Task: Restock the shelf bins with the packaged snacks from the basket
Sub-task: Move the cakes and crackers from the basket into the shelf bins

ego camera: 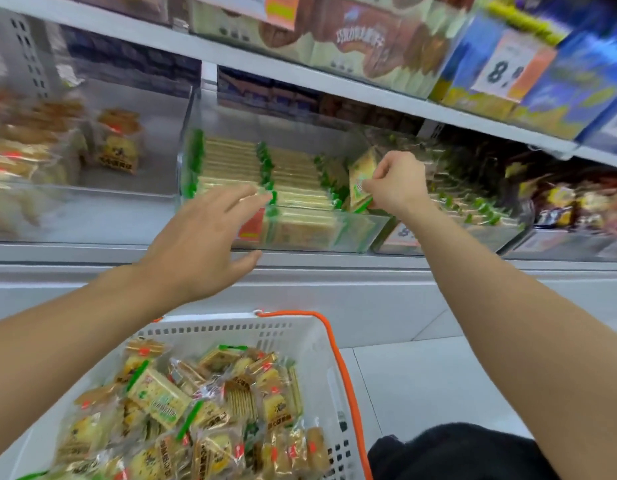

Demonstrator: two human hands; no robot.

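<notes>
Nearest: white perforated plastic basket (310, 344) with orange handle, heaped with clear-wrapped cracker packets, low in front of the person. Left hand (199, 244) hovers just before the clear plastic shelf bin (362, 233), fingers spread, holding nothing. Right hand (397, 185) is farther in and nearer the gap; its fingers pinch a yellow-and-green cracker packet (360, 180), standing on edge and tilted. Open slot lies directly below the packet, at right end of the stacked green-edged rows (293, 188). Bin wall and neighbouring rows crowd the slot. Upper shelf overhangs.
</notes>
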